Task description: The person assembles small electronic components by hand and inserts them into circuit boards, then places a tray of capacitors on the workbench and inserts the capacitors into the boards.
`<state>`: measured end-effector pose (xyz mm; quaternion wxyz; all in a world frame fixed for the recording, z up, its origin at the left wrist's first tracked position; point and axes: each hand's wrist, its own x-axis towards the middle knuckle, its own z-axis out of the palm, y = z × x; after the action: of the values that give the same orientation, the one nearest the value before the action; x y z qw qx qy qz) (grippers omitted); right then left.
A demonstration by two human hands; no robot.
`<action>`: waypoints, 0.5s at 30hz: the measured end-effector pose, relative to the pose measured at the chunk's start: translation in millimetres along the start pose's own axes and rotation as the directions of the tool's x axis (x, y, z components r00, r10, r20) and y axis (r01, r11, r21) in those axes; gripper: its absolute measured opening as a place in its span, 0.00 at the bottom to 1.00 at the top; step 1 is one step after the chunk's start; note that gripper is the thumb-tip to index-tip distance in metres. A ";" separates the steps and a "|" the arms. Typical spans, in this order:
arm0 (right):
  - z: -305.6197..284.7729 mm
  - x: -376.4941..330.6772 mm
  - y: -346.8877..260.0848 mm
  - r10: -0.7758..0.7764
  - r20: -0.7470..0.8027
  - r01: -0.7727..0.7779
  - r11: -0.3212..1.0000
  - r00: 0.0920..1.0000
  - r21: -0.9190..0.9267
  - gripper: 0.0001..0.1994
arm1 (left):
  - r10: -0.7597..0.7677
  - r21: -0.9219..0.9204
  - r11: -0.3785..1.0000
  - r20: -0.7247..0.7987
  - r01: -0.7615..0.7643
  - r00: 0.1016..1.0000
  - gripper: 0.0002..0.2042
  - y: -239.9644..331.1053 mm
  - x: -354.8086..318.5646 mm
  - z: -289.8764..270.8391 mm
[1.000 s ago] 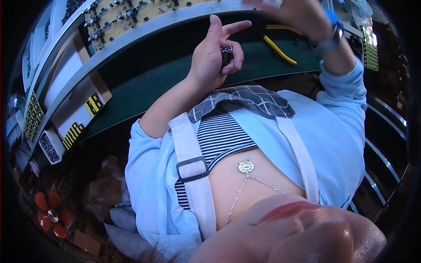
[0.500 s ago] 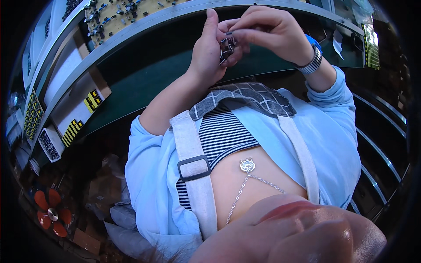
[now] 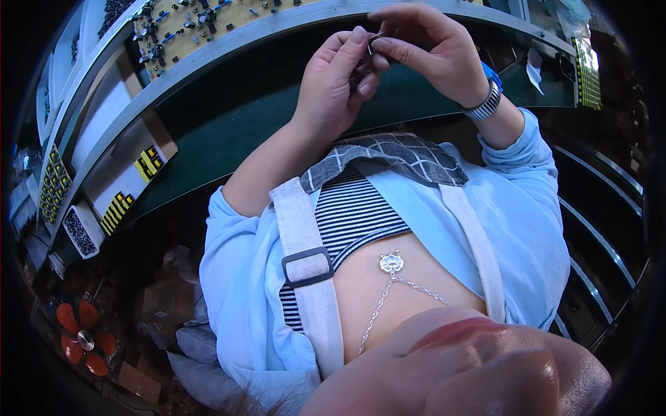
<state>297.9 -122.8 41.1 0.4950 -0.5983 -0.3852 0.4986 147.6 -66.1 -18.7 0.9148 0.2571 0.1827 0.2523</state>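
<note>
My left hand (image 3: 334, 82) is closed, its fingers curled around several small dark electronic components with thin metal legs, mostly hidden in the palm. A single small component (image 3: 372, 43) with a thin silver lead shows by the left thumb tip. Against that part rests the thumb of my right hand (image 3: 437, 55), while its forefinger arches above with a gap between. Both hands are raised close together over a dark green surface (image 3: 229, 125), just below a metal rail (image 3: 291, 19).
Beyond the rail lies a tan circuit board (image 3: 191, 41) full of parts. To the left are yellow-and-black components (image 3: 149, 163) and a white box (image 3: 82, 232) of small dark pieces. An orange-bladed fan (image 3: 84, 340) stands lower left; yellow strips (image 3: 588, 76) hang at right.
The left thumb has come down from upright toward the component, and the left fingers have curled further over the parts. My right forefinger has lifted away from the right thumb.
</note>
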 end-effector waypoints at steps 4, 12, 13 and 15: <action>-19.8 5.7 12.5 -0.421 0.244 0.482 0.814 0.874 -0.324 0.07 | -0.068 -0.022 0.997 0.018 0.069 0.998 0.13 2.1 -0.9 4.0; -7.0 -3.2 -15.5 -0.428 0.148 0.425 0.679 0.892 -0.598 0.05 | -0.081 -0.028 0.996 0.158 0.086 0.984 0.14 4.6 0.8 -7.7; -15.0 -3.6 -8.7 -0.449 0.189 0.469 0.669 0.873 -0.576 0.06 | -0.084 -0.028 0.996 0.164 0.090 0.983 0.14 4.1 0.6 -5.1; -26.9 -3.1 2.0 -0.490 0.271 0.555 0.647 0.828 -0.523 0.08 | -0.067 0.033 0.997 0.084 0.065 0.994 0.15 2.1 -1.5 1.6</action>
<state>323.5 -131.7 40.2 0.3894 -0.5559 -0.6997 0.2230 146.4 -65.9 -15.9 0.9256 0.2753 0.1558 0.2080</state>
